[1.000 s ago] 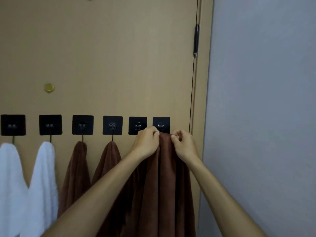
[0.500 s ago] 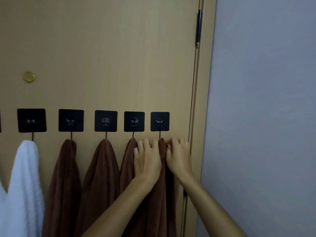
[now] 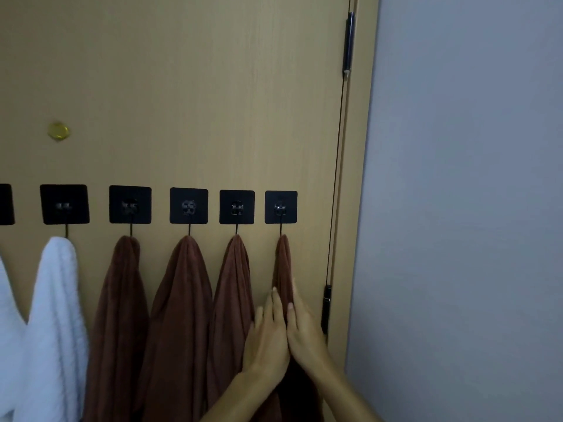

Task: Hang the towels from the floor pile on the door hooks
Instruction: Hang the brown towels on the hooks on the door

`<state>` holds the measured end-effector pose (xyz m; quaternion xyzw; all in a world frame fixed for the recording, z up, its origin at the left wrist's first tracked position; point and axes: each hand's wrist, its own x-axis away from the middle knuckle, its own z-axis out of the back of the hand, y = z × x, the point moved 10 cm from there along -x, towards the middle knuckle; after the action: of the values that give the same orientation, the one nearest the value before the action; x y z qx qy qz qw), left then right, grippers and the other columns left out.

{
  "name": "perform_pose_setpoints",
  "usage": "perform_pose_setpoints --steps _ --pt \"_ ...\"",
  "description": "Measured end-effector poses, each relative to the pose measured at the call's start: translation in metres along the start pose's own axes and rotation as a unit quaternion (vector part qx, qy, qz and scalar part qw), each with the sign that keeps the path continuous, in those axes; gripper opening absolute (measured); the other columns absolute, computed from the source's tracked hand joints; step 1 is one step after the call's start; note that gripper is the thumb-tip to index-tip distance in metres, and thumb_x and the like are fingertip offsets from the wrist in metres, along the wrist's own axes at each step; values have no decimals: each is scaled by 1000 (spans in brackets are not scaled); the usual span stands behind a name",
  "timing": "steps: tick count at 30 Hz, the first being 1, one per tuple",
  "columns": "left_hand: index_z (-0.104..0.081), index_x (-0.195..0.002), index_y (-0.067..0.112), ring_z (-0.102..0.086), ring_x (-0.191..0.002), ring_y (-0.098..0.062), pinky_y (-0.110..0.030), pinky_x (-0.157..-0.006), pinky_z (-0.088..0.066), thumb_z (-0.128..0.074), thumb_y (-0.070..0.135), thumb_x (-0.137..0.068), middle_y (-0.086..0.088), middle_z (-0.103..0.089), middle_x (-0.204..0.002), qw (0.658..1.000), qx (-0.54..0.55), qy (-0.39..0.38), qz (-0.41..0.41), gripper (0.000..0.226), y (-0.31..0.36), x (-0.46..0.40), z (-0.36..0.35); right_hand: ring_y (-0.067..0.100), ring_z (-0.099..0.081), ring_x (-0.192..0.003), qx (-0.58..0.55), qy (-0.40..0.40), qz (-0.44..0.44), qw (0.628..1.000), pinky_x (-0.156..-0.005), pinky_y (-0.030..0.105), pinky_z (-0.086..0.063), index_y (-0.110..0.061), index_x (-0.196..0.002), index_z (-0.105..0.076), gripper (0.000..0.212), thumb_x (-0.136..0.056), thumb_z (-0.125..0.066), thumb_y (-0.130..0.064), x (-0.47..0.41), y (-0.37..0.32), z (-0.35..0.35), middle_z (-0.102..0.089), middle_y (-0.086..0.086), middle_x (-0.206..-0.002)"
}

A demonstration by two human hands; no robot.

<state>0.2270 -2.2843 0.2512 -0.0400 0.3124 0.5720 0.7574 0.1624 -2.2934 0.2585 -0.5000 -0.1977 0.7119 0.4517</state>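
A row of black square hooks runs across the tan door. The rightmost hook carries a brown towel that hangs in a narrow fold. My left hand lies flat on this towel's left side, fingers straight. My right hand lies flat on its right side, fingers straight. Several more brown towels hang to the left, among them one beside my left hand, another and another. A white towel hangs further left, and a second white one shows at the frame edge.
The door's hinges and frame stand just right of the last hook. A grey wall fills the right side. A brass peephole sits on the door at upper left. The floor is out of view.
Both hands let go of the towel's top at the rightmost hook and slid down it with flat fingers. The towel now hangs from that hook.
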Motion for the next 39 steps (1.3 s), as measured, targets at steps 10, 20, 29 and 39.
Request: perform_pose_setpoints --steps 10,20,29,39 --pt "26 -144 8 -17 -146 -22 -32 -114 -29 -36 14 -97 -9 6 -160 973 75 -202 82 78 -24 84 -86 10 -54 -116 31 -74 -134 988 -93 11 -41 -19 -146 -31 43 -103 -24 -18 86 79 -41 -54 -1 -133" --pt "-53 -126 10 -57 -112 -29 -33 -84 -43 -46 17 -92 -11 -55 -127 919 -90 -372 94 35 5 179 -97 14 -59 -74 180 -299 -229 908 -64 22 -49 -17 -72 -52 29 -97 -41 -9 195 100 -49 -57 2 -76" --pt "-50 -124 -5 -54 -113 -34 -39 -84 -43 -39 10 -95 -22 -51 -131 930 -65 -348 95 35 42 283 -77 29 -60 -96 182 -242 -173 937 -80 35 -50 6 -101 -66 29 -91 -40 -3 290 81 -31 -66 19 -107" --pt "-55 -114 4 -57 -101 -31 -33 -75 -44 -40 13 -94 -14 -56 -117 924 -43 -374 61 27 73 389 -116 31 -42 -126 217 -210 -230 925 -103 37 -36 0 -119 -57 34 -99 -40 -20 443 106 12 -47 19 -134"
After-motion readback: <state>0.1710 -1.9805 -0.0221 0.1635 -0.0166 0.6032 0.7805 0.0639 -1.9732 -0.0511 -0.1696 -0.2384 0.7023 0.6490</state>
